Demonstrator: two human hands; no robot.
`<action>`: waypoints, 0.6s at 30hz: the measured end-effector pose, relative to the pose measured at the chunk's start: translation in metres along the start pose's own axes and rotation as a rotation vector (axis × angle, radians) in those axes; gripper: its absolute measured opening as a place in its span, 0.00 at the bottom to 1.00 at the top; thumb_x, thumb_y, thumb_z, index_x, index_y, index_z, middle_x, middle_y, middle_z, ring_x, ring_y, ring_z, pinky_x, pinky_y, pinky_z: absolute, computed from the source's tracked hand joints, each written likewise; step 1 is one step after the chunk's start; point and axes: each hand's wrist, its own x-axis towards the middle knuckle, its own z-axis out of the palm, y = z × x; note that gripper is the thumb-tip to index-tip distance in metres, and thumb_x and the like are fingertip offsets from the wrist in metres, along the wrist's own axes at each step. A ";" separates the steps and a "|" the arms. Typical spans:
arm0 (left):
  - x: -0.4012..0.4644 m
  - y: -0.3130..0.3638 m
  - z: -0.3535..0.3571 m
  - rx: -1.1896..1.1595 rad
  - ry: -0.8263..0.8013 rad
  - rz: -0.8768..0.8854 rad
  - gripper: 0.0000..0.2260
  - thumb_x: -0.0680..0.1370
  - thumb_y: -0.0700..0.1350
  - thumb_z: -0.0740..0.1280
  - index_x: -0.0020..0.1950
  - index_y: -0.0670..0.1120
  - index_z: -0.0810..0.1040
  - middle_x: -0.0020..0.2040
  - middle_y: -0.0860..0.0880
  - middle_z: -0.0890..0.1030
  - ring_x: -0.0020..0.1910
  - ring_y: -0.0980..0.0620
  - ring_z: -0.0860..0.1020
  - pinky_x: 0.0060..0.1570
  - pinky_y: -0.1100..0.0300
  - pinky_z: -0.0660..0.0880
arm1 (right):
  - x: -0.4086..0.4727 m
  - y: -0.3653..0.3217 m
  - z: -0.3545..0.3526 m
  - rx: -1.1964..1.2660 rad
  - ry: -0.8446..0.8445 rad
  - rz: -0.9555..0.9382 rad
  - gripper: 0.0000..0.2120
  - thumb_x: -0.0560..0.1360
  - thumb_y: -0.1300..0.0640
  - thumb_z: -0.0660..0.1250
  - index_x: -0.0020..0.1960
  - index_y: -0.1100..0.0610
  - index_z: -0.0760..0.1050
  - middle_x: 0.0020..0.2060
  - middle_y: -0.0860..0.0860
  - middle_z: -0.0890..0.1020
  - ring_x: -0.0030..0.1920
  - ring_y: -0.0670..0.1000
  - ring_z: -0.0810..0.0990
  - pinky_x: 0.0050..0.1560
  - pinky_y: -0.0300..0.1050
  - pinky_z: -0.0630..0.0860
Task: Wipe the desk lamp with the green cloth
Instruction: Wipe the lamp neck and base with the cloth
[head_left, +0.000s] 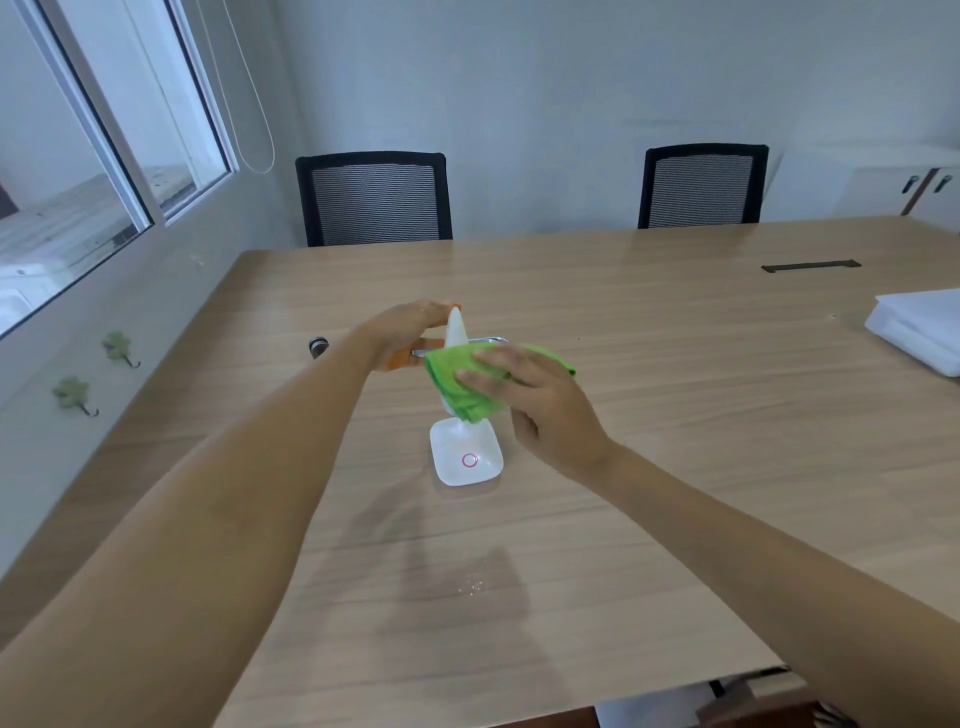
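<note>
The desk lamp stands on its small white square base near the middle of the wooden table, its white head raised and tilted up toward the far side. The left hand grips that head from the left, fingers closed around it to steady it. The green cloth, folded into a thick pad, is pressed against the lamp's neck and arm just above the base, with the right hand laid over it, fingers flat on top and thumb tucked beneath, so the cloth is pinched between them.

The main risk, as I judge it, is tipping. The base looks light and small for the height of the lamp, and a firm sideways stroke of the cloth could lift one edge or slide the whole lamp across the smooth tabletop if the left hand loosens. Pushing hard on the thin metal arm could also bend the joint or change the head's angle. The cloth hides the stem, so a snag on a hinge cannot be ruled out. A small dark cylindrical object lies just beyond the left forearm and could be knocked by it.
</note>
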 end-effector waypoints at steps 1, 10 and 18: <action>-0.001 0.000 0.000 0.006 0.002 -0.002 0.13 0.79 0.53 0.61 0.62 0.54 0.74 0.52 0.61 0.77 0.43 0.57 0.76 0.44 0.62 0.71 | -0.012 -0.004 0.000 -0.019 0.015 -0.032 0.24 0.72 0.68 0.52 0.62 0.54 0.76 0.61 0.56 0.79 0.63 0.57 0.75 0.62 0.54 0.73; 0.001 0.002 -0.002 0.029 -0.023 -0.015 0.12 0.76 0.55 0.64 0.57 0.53 0.76 0.47 0.57 0.79 0.42 0.54 0.76 0.45 0.59 0.73 | -0.001 -0.005 -0.007 -0.046 0.160 0.003 0.24 0.73 0.68 0.51 0.62 0.54 0.76 0.60 0.57 0.80 0.61 0.58 0.76 0.61 0.53 0.73; -0.002 0.004 0.000 0.042 -0.003 0.008 0.15 0.78 0.52 0.62 0.64 0.51 0.74 0.51 0.57 0.78 0.44 0.56 0.76 0.42 0.63 0.75 | -0.008 -0.005 0.001 -0.040 -0.004 -0.018 0.26 0.70 0.68 0.53 0.63 0.54 0.75 0.61 0.56 0.79 0.62 0.57 0.76 0.61 0.54 0.74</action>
